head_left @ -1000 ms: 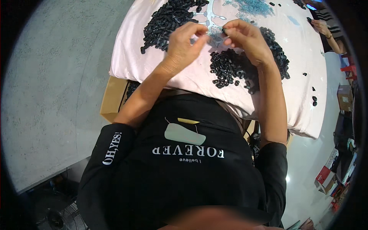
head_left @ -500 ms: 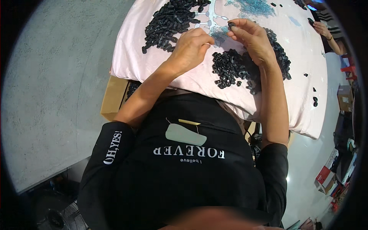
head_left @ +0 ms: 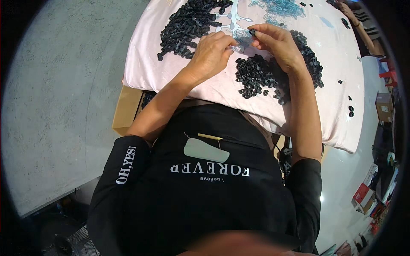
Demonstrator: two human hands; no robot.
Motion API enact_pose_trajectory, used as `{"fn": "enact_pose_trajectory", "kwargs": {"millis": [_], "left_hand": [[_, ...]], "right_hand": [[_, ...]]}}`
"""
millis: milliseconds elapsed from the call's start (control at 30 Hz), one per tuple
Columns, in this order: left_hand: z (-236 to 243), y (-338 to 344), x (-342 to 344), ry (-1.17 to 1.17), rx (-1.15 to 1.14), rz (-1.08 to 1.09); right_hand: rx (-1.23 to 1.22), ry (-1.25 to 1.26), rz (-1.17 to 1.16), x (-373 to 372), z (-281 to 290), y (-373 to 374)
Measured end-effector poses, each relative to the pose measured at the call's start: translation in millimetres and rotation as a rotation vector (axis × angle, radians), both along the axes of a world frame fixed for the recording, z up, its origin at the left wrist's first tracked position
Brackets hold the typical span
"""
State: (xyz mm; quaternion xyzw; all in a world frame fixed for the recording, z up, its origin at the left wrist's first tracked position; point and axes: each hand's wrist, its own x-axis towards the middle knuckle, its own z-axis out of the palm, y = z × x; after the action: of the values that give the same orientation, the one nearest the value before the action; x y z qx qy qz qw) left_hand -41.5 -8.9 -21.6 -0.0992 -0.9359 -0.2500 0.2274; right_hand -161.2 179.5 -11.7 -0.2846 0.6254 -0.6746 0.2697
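Note:
My right hand (head_left: 279, 46) pinches a small black plastic part (head_left: 252, 32) between thumb and fingertips, over the pink cloth. Just to its left, my left hand (head_left: 210, 54) is closed in a pinch. A pale, clear-looking bit shows near its fingertips, too small to name. The hands are close but apart. Beneath my right hand lies a heap of small black plastic pieces (head_left: 253, 74), with another black heap (head_left: 314, 64) beyond its wrist. Left of my left hand is a large pile of longer black ribbed parts (head_left: 183, 30). Fine teal pieces (head_left: 286, 7) are spread at the far side.
The pink cloth (head_left: 171, 79) covers the work surface, with a few loose black pieces (head_left: 351, 112) at its right. A cardboard box (head_left: 124, 109) stands under the left edge. Another person's arm (head_left: 363, 32) reaches in at upper right. A fan (head_left: 79, 243) stands lower left.
My right hand has shifted slightly left with the black part, nearer my left hand. A pale bit now shows at my left fingertips. The other person's hand has moved farther away.

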Motion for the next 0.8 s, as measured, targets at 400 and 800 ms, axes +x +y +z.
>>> {"fn": "enact_pose_trajectory", "kwargs": {"millis": [400,800], "left_hand": [[1,1,-1,-0.098,-0.199,0.038],[7,-3,3,-0.08,0.201,0.02]], "right_hand": [[0.05,0.018,0.002,1,0,-2],[0.082,0.042,0.041,8,6,-4]]}}
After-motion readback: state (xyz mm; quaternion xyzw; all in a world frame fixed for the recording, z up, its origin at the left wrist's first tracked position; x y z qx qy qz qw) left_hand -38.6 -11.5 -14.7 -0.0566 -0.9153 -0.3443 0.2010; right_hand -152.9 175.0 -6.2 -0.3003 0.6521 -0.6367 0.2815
